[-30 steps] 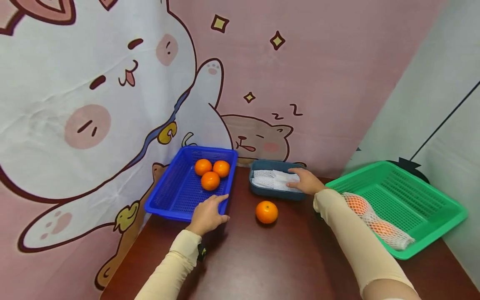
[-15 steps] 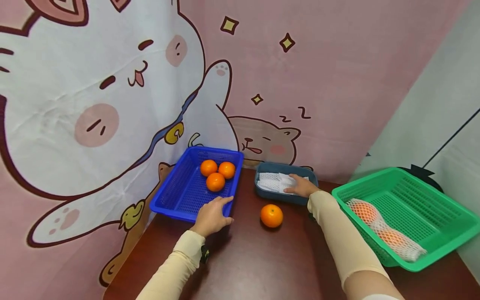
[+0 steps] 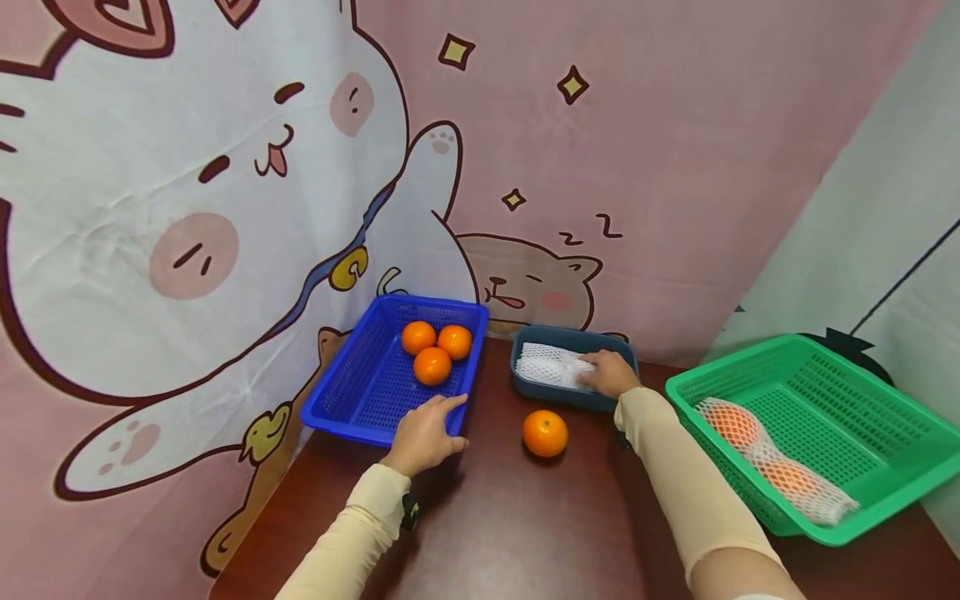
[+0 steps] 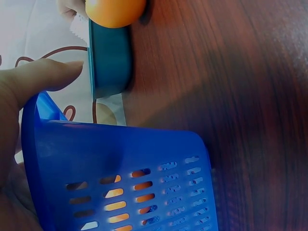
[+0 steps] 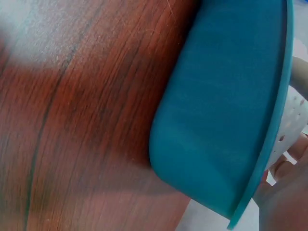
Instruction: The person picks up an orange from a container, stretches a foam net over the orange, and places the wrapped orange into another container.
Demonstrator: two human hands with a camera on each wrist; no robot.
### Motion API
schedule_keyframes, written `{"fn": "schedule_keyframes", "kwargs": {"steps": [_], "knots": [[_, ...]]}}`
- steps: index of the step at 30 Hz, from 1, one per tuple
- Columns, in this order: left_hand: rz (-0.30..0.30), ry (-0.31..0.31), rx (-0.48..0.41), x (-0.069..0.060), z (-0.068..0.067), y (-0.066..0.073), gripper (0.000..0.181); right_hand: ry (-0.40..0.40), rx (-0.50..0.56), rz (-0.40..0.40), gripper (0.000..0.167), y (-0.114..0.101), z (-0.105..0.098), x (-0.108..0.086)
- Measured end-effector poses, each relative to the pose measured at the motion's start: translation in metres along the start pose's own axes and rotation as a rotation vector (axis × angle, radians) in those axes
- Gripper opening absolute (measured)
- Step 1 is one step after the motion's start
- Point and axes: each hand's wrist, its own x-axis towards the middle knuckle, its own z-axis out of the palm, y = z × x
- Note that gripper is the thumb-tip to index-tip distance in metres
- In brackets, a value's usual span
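Note:
My right hand (image 3: 611, 373) reaches into a small dark teal box (image 3: 555, 395). Its fingers pinch a white foam fruit net (image 5: 291, 120), partly hidden by the box rim in the right wrist view. More white nets (image 3: 546, 367) lie flat in the box. At the near right corner of a blue basket (image 3: 363, 387), my left hand (image 3: 422, 435) rests with thumb and index finger spread, holding nothing. Three bare oranges (image 3: 432, 366) sit in that basket. One loose orange (image 3: 545, 433) stands on the table between the hands.
On the right stands a green basket (image 3: 840, 433). Two fruits in white netting (image 3: 791, 479) lie along its left side. A cartoon-printed cloth (image 3: 637, 167) hangs behind the dark wooden table (image 3: 555, 533).
The head view has shifted slightly. My right hand has worked among the nets in the teal box, and the nets' layout has altered. My left hand has stayed by the blue basket.

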Motion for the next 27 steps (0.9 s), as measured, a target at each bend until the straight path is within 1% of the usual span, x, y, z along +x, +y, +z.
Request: {"fn": "schedule_keyframes", "kwargs": {"steps": [7,10,15,17,19,22,27], "knots": [[0.004,0.012,-0.005,0.000,0.000,-0.001,0.073,-0.012,0.043,-0.036,0.048,-0.011,-0.015,-0.011],[0.006,0.014,-0.006,0.000,0.000,0.000,0.073,0.008,0.053,-0.051,0.043,-0.011,-0.019,-0.014],[0.015,0.015,-0.012,0.000,0.000,0.000,0.073,0.101,0.074,-0.113,0.028,-0.007,-0.024,-0.015],[0.015,0.017,-0.015,0.000,0.000,0.000,0.073,0.138,0.101,-0.119,0.025,-0.009,-0.028,-0.017],[0.013,0.018,-0.015,0.000,-0.001,0.000,0.073,0.168,0.135,-0.108,0.025,-0.013,-0.034,-0.020],[0.011,0.020,-0.018,-0.001,-0.001,0.000,0.073,0.215,0.170,-0.085,0.029,-0.021,-0.042,-0.028],[0.008,0.015,-0.024,-0.001,-0.002,0.000,0.073,0.331,0.193,-0.102,0.029,-0.029,-0.045,-0.052]]}}
